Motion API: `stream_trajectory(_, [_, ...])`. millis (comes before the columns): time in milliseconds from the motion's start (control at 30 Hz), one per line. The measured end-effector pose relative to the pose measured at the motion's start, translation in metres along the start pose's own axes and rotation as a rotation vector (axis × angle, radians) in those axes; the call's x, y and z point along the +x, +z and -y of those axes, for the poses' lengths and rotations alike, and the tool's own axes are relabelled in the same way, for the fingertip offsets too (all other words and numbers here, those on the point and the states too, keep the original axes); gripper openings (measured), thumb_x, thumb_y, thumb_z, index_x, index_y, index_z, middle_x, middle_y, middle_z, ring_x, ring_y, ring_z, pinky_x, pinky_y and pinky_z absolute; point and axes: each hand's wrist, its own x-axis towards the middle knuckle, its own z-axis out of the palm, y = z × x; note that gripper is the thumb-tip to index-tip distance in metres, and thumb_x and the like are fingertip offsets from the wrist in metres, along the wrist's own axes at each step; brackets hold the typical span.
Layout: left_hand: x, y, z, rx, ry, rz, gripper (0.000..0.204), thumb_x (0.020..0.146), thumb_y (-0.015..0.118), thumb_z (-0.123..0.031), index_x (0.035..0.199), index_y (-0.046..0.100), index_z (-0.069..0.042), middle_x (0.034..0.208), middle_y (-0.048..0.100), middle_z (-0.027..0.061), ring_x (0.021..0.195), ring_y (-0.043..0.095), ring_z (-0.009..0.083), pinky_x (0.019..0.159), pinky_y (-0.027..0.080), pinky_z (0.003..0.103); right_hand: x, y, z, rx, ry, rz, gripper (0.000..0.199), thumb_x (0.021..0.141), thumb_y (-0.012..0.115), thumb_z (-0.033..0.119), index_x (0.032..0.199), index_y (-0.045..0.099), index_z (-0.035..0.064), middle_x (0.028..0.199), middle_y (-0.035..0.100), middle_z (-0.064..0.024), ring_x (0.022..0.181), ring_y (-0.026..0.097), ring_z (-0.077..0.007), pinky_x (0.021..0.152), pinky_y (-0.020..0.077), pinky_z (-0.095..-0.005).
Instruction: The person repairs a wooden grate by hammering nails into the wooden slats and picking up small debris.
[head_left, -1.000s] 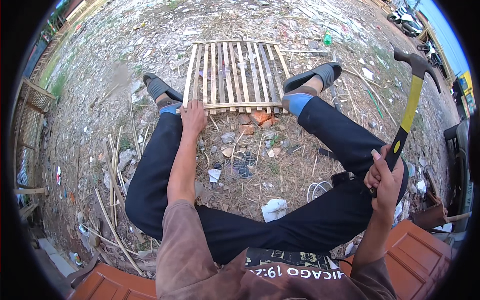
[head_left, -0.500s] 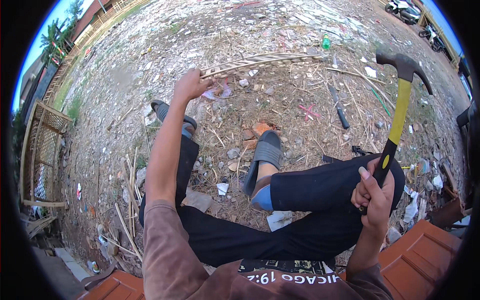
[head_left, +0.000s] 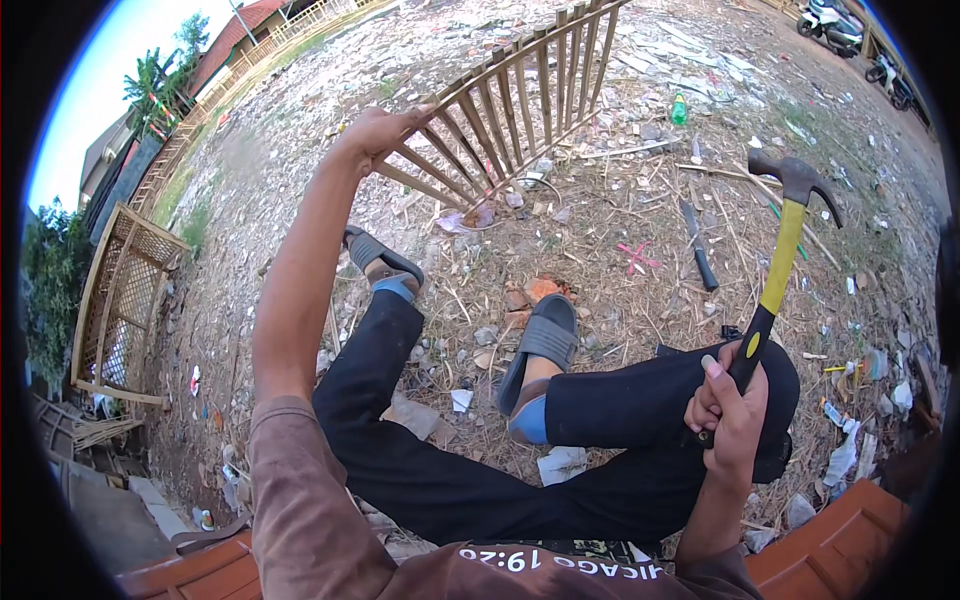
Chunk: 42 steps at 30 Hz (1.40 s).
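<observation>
The left hand (head_left: 378, 132) is clamped on the near corner of a slatted wooden panel (head_left: 510, 95), holding it tilted up off the ground. From that grip the panel's long axis runs away toward 1 o'clock, its slats fanning out toward the top of the view, with the far end near 12 o'clock. The left arm is stretched out nearly straight, so this hand alone touches the panel.

The right hand (head_left: 728, 412) is closed around the black grip of a hammer (head_left: 775, 270) at about 4 o'clock, resting near the bent right knee. The yellow handle points up toward 1 o'clock and the steel claw head sits well apart from the panel, off to its right at about 2 o'clock.

The person sits on the ground with dark trousers and grey sandals (head_left: 535, 350); the left leg reaches toward the panel. A dark knife-like tool (head_left: 697, 248) lies on the littered dirt ground (head_left: 640, 200) between hammer and panel. Another slatted frame (head_left: 115, 290) stands at 9 o'clock.
</observation>
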Motion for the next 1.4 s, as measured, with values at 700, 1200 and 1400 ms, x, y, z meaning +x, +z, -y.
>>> stream_trajectory(700, [-0.069, 0.002, 0.037, -0.545, -0.111, -0.283, 0.057, 0.091, 0.061, -0.058, 0.104, 0.071, -0.003, 0.095, 0.07, 0.0116, 0.096, 0.059, 0.025, 0.081, 0.047, 0.048, -0.008, -0.011, -0.003, 0.005, -0.06, -0.031, 0.021, 0.094, 0.061, 0.009, 0.094, 0.04, 0.0089, 0.055, 0.031, 0.0057, 0.039, 0.026, -0.0023, 0.037, 0.0257, -0.0219])
stream_trajectory(1200, [-0.039, 0.21, 0.253, -1.121, -0.636, -0.014, 0.048, 0.105, 0.033, -0.046, 0.113, 0.063, -0.009, 0.104, 0.067, 0.0114, 0.09, 0.065, 0.0276, 0.077, 0.056, 0.051, -0.048, -0.023, -0.009, -0.118, -0.009, -0.069, 0.018, 0.095, 0.059, 0.01, 0.096, 0.042, 0.0062, 0.054, 0.032, 0.0042, 0.037, 0.025, -0.0026, 0.036, 0.0262, -0.0216])
stream_trajectory(1400, [-0.105, 0.298, 0.255, -1.228, -0.843, 0.007, 0.063, 0.104, 0.021, -0.055, 0.115, 0.067, -0.013, 0.115, 0.062, 0.0123, 0.095, 0.058, 0.0263, 0.086, 0.052, 0.052, -0.04, -0.016, -0.015, -0.047, 0.002, -0.163, 0.015, 0.095, 0.057, 0.01, 0.099, 0.043, 0.006, 0.057, 0.029, 0.0042, 0.037, 0.025, -0.0023, 0.035, 0.0252, -0.0211])
